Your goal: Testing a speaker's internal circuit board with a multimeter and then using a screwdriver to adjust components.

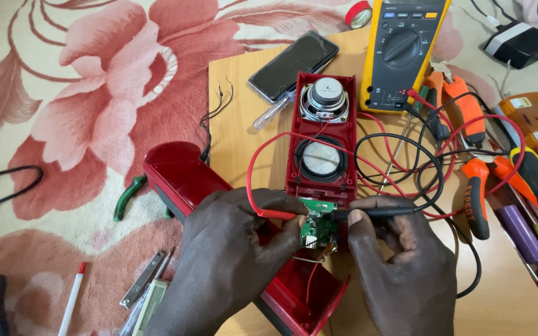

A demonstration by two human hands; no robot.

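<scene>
Centre of bench (250, 93), six o'clock: green circuit board (316, 225) in opened red speaker case (320, 146). Left hand (231, 255), fingers pinching red probe (276, 214); right hand (400, 261), fingers gripping black probe (375, 213). Yellow multimeter (403, 50) at one o'clock. Risk, as judged: a probe tip slipping, bridging neighbouring solder points.

Left hand (231, 249), right hand (400, 255) press probes onto circuit board (316, 225).

Circuit board (316, 225) between both hands, at near end of speaker case (320, 140) on table (238, 87); multimeter (401, 50) behind right, phone (294, 65) behind left, pliers (477, 180) right
</scene>
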